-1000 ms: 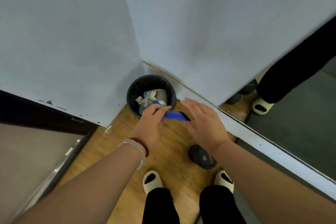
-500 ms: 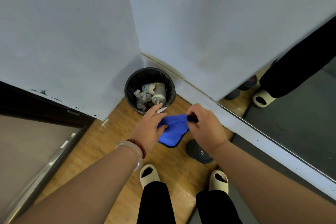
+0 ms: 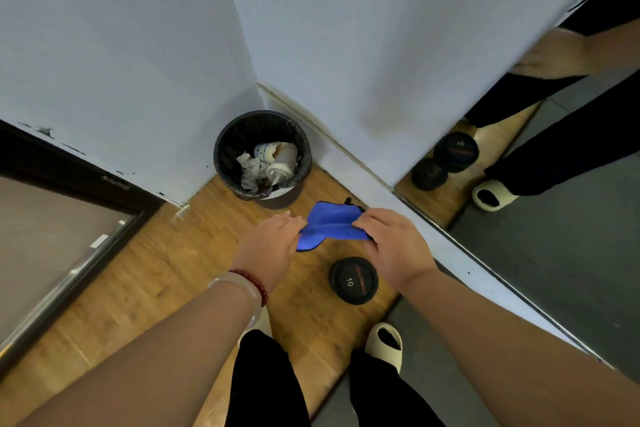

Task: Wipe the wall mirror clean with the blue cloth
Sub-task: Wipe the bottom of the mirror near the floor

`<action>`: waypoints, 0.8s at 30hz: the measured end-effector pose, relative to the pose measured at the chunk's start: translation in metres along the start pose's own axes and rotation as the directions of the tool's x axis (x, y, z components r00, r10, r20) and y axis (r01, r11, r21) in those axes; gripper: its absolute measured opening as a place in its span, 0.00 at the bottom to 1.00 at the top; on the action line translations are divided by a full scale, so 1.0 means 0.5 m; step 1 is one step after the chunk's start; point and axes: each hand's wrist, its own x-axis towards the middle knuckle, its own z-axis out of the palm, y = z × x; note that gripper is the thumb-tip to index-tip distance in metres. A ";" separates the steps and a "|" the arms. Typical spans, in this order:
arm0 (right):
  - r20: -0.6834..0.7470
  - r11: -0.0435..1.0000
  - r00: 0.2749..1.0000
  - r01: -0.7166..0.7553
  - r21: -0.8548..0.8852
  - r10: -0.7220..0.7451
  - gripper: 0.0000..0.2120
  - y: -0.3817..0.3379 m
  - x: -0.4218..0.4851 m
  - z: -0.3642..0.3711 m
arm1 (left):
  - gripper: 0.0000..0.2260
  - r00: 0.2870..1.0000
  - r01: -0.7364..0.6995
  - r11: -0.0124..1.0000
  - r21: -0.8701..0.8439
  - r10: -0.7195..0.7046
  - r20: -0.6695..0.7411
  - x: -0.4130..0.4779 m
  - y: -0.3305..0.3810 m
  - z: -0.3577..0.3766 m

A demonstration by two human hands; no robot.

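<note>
The blue cloth (image 3: 330, 224) is held in the air between both hands, above the wooden floor (image 3: 138, 270) and just in front of the waste bin (image 3: 221, 152). It is bright blue with a dark edge, bunched and creased along its middle, one rounded corner hanging down on the left. The left hand (image 3: 273, 246) pinches its left end with curled fingers. The right hand (image 3: 391, 243) grips its right end, fingers curled over the fabric.

The round bin, lined with a black bag, stands in the corner of the white walls (image 3: 346, 28) and holds crumpled white paper (image 3: 250, 168) and a pale cup (image 3: 284, 161) lying tilted.

A black dumbbell (image 3: 353, 280) marked 10 lies on the floor under the right wrist. The wall mirror (image 3: 571, 253) runs along the right, well apart from the cloth, reflecting dumbbell ends, black trousers and a cream slipper. The left wrist wears a red bead bracelet (image 3: 254, 282) and a pale bangle (image 3: 239, 291).
</note>
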 end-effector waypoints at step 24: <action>0.334 0.976 0.917 -0.204 -0.074 0.217 0.25 0.258 -0.136 0.251 | 0.26 0.995 0.016 1.000 -0.014 -0.014 0.103 0.037 0.038 0.408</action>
